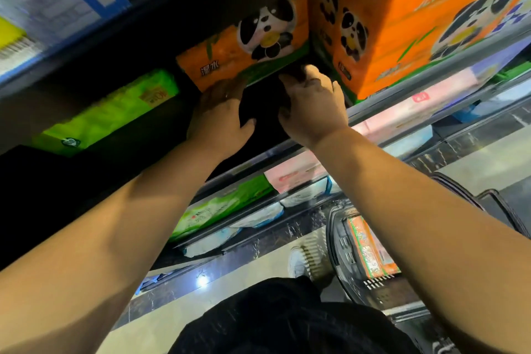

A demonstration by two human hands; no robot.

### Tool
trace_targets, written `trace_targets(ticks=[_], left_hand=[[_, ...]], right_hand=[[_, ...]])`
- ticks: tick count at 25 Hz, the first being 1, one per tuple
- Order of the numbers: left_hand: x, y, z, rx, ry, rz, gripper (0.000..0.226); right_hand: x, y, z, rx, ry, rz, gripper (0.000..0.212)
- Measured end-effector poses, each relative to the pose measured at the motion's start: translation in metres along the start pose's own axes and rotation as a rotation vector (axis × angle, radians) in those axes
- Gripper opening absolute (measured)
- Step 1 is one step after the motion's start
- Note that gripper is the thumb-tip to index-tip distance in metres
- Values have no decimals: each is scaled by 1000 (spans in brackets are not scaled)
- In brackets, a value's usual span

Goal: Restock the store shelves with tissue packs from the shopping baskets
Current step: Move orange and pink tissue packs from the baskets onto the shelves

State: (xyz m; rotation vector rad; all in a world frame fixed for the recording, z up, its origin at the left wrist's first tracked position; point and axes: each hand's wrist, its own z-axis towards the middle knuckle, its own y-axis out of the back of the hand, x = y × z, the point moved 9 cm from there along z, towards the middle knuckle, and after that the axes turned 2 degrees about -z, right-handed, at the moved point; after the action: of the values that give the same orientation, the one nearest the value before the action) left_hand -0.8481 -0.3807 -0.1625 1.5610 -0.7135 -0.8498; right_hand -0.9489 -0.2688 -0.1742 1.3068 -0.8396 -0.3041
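— Dark store shelving filled your view, tier on tier running off at a slant, and you had both arms raised to the upper shelf [370,113]. The small orange plastic-wrapped tissue pack with the panda print [244,43] was at that shelf's front, just beside the big orange panda multipack [402,26].

— Yes, you were in the placing step. Your left hand [221,112] lay under the small pack's near corner, fingers fairly straight against it and thumb spread wide, pressing rather than gripping. Your right hand [313,103] had its fingers curled on the pack's green lower edge, holding it there.

— You had the pack tilted, its near corner hanging out past the shelf. I judged it not yet seated.

— So the next move called for you to slide it back until it stood square with the multipack, keeping it off the long green plastic pack [115,112] to your left. Then you needed to free both hands.

— After that, you had to go down to the dark plastic shopping basket [342,238] on the pale floor. You had at least one orange-and-green pack [370,250] lying in it, so the restocking looked unfinished.
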Motion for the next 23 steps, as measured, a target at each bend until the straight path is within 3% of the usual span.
trace_targets(ticks=[3,5,9,15,23], left_hand=[[-40,7,-38,-96,-202,-46,64],[-66,2,-62,-100,-277,-97,68],[-125,-20,-112,-95,-394,-96,67],[-222,-89,-160,44,-541,-97,68],[-297,-206,-164,318,-668,-103,78]], right_hand=[[-10,22,-53,-131,68,-126,54],[-31,23,-92,-80,75,-195,57],[-90,32,-170,-116,13,-90,57],[-187,11,-272,67,-249,-77,65],[-279,-61,-354,155,-649,80,67]])
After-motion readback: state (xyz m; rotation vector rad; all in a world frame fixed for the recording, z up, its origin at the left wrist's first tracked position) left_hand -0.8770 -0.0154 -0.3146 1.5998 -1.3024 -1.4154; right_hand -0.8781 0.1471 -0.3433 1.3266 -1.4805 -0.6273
